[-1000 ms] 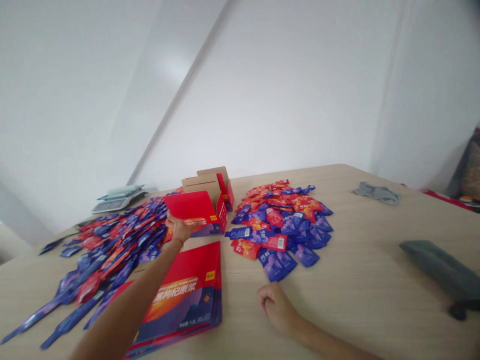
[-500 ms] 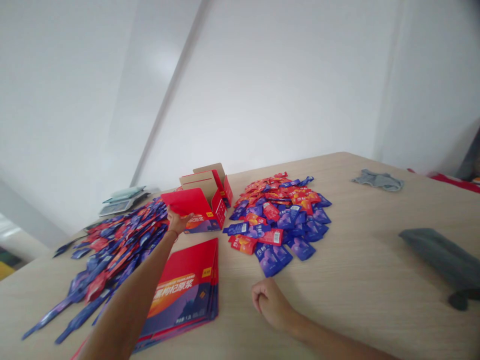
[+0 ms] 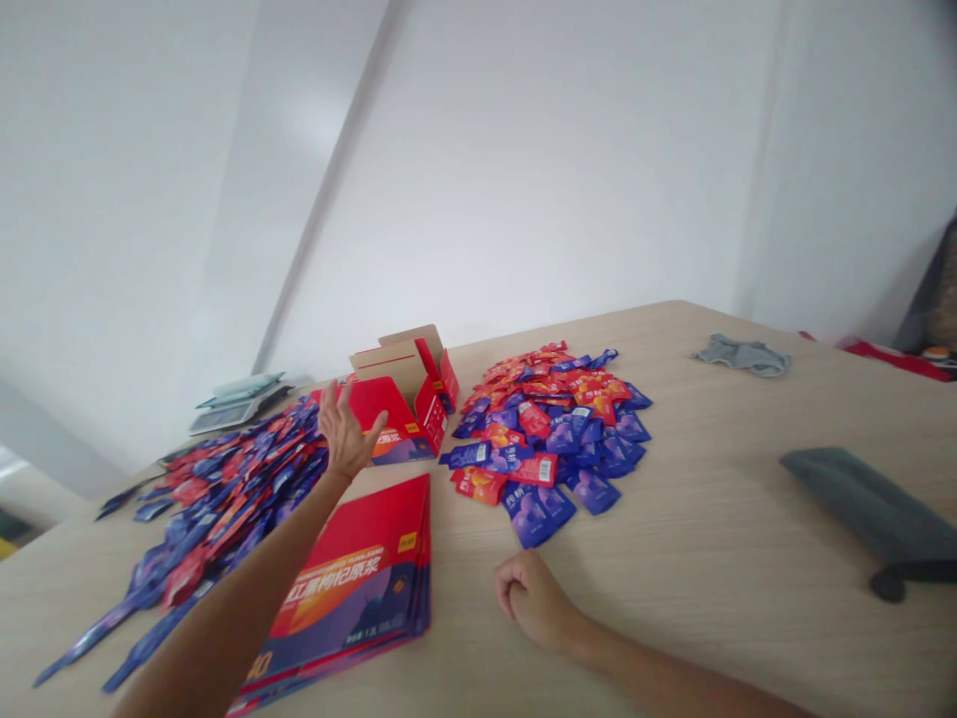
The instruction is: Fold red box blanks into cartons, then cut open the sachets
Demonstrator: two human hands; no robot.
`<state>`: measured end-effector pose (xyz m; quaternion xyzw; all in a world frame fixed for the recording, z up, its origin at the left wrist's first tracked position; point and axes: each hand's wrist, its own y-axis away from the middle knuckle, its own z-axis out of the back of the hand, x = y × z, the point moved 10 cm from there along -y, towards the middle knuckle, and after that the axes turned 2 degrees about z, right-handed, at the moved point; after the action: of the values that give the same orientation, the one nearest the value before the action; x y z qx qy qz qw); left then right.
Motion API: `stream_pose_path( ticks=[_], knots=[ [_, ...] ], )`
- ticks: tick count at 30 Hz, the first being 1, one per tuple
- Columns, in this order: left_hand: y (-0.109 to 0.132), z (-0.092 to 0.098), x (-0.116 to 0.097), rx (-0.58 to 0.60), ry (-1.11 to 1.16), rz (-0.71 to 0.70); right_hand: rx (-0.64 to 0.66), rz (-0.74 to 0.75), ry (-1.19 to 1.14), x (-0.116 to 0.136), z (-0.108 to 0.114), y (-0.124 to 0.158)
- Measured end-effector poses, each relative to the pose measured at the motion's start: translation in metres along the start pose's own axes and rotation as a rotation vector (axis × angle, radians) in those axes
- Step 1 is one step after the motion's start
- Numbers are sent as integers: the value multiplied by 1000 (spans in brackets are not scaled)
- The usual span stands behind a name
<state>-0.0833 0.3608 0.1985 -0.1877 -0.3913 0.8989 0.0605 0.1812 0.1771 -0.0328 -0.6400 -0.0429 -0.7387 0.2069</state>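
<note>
Bright even light, soft shadows, slight blur, wide-angle distortion at edges
</note>
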Motion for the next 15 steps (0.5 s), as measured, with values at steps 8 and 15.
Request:
stream_pose_path(
  ticks=[8,15],
  knots=[
    [-20,15,-86,41,-175,-306,5,-5,13,2,5,3],
    [84,25,-69,316,-186,-479,33,-16,75,-14,4,6]
  ],
)
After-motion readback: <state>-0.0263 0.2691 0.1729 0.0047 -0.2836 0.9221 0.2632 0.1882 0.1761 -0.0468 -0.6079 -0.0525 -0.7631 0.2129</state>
